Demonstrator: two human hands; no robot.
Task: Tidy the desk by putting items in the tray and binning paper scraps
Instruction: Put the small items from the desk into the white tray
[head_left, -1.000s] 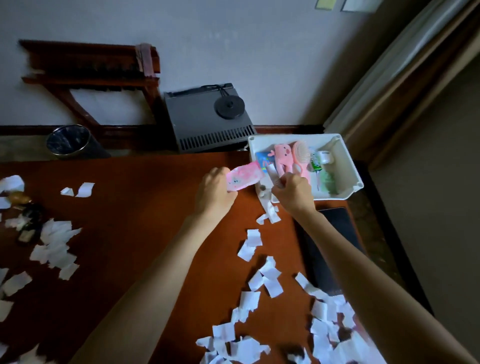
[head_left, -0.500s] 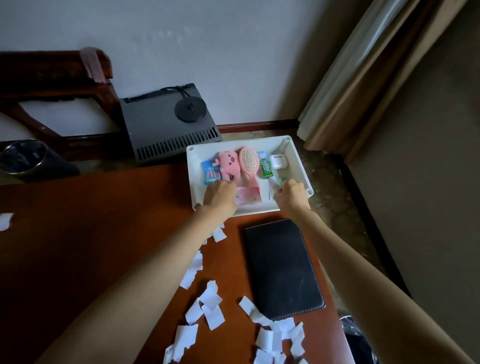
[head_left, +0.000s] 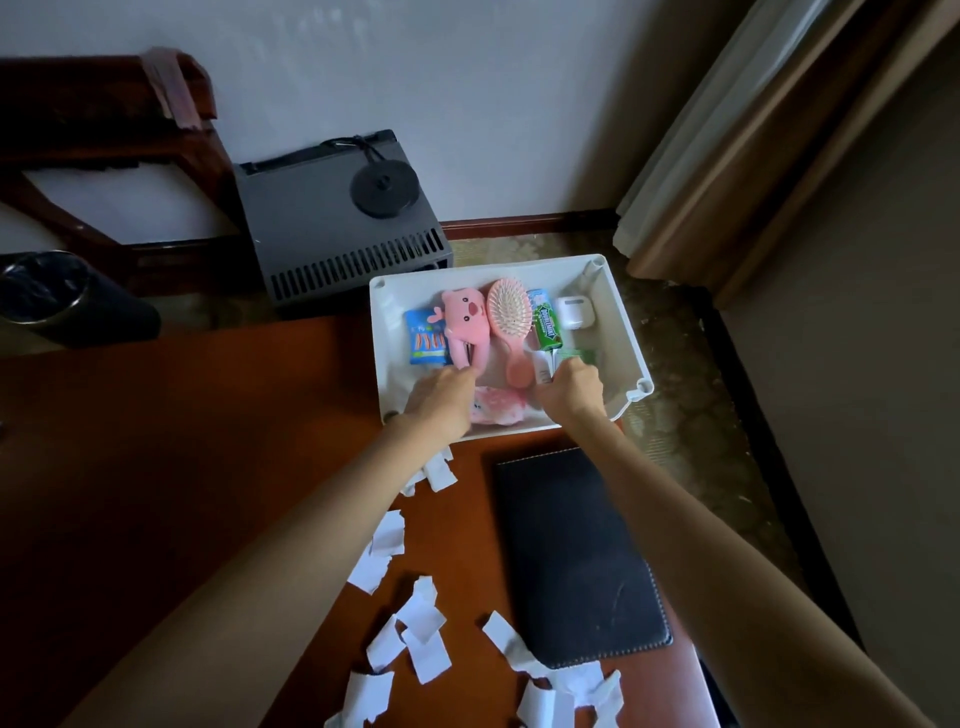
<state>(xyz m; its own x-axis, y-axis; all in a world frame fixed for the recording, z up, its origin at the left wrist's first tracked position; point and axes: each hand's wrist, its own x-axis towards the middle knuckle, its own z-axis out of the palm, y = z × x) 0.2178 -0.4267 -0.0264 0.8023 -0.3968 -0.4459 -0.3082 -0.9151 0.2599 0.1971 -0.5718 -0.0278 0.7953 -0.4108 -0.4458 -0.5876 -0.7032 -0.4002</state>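
A white tray (head_left: 621, 317) stands at the desk's far right corner. In it lie a blue snack packet (head_left: 427, 338), a pink plush toy (head_left: 464, 319), a pink hairbrush (head_left: 511, 319), a green gum pack (head_left: 546, 326) and a white earbud case (head_left: 574, 312). A pink packet (head_left: 497, 409) rests loose on the tray floor near the front wall. My left hand (head_left: 441, 400) hovers over the front left of the tray, fingertips at the plush toy's lower end, holding nothing. My right hand (head_left: 571, 391) is inside the tray, fingers closed on a small white tube (head_left: 543, 367).
A black notebook (head_left: 576, 556) lies on the brown desk (head_left: 182, 467) just in front of the tray. Several white paper scraps (head_left: 418, 629) litter the desk near my arms. On the floor stand a black-lined bin (head_left: 39, 291) at the left and a grey appliance (head_left: 337, 223).
My left hand carried the pink packet into the tray and let it go. My right hand moved into the tray with the white tube. My view swung right, toward the tray.
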